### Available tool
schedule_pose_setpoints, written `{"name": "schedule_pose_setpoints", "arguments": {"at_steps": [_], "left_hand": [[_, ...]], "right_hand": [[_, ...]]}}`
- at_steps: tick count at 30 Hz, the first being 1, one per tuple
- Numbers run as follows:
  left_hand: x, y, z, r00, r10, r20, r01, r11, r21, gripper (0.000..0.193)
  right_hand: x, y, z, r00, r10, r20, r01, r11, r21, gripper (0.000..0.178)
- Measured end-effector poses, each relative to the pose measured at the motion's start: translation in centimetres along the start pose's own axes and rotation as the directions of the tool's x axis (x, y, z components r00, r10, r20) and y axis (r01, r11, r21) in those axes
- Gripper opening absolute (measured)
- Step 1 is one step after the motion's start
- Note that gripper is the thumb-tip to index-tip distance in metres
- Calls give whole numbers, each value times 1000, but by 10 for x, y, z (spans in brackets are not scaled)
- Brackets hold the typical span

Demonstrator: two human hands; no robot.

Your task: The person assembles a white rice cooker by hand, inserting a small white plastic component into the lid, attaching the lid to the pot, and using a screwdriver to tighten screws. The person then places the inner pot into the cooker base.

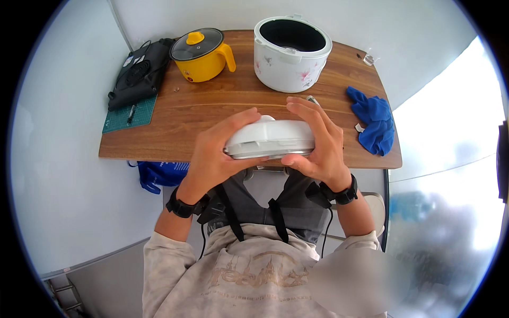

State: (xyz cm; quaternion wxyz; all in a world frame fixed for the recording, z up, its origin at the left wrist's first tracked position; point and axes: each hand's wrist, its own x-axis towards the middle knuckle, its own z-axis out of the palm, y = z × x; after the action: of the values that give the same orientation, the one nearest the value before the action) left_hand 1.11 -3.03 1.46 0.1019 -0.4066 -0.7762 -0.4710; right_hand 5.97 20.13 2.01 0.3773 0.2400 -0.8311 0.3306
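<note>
Between my two hands, above the table's near edge, is a white rice cooker lid (270, 137) with a shiny metal rim along its underside. It is seen nearly edge-on. My left hand (218, 146) grips its left end, fingers over the top and thumb underneath. At the other end my right hand (324, 142) holds it the same way, its thumb by the metal rim. Beyond them stands the lidless white rice cooker body (289, 71), with a flower print and a dark inside. A small light-coloured stick-like thing (312, 99) lies partly hidden behind my right fingers.
A yellow electric pot (201, 64) with a glass lid stands at the back left of the wooden table (185, 116). Left of it are a black device with a cable (139, 74), a green cutting mat (119, 121) and a pen (131, 114). A blue cloth (375, 122) lies right.
</note>
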Motion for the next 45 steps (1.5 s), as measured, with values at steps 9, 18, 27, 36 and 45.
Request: {"name": "schedule_pose_setpoints", "arguments": {"at_steps": [9, 18, 27, 36, 45], "left_hand": [[-7, -16, -3, 992, -128, 14, 129, 972, -195, 66], [-9, -23, 3, 990, -129, -63, 105, 948, -302, 63], [-13, -45, 7, 865, -502, 25, 458, 768, -447, 57], [-18, -93, 14, 696, -695, 179, 588, 409, -698, 55], [-22, -115, 23, 626, -752, 207, 628, 329, -705, 48]], "right_hand": [[-20, 17, 1, 986, 165, -27, -164, 986, 26, 70], [-11, 9, 5, 983, 173, -58, -176, 984, -35, 64], [-9, 29, 5, 867, 447, 219, -494, 826, 271, 55], [-51, 101, -26, 698, 704, 130, -487, 600, -635, 41], [-84, 133, -13, 722, 664, 196, -413, 640, -647, 33]]}}
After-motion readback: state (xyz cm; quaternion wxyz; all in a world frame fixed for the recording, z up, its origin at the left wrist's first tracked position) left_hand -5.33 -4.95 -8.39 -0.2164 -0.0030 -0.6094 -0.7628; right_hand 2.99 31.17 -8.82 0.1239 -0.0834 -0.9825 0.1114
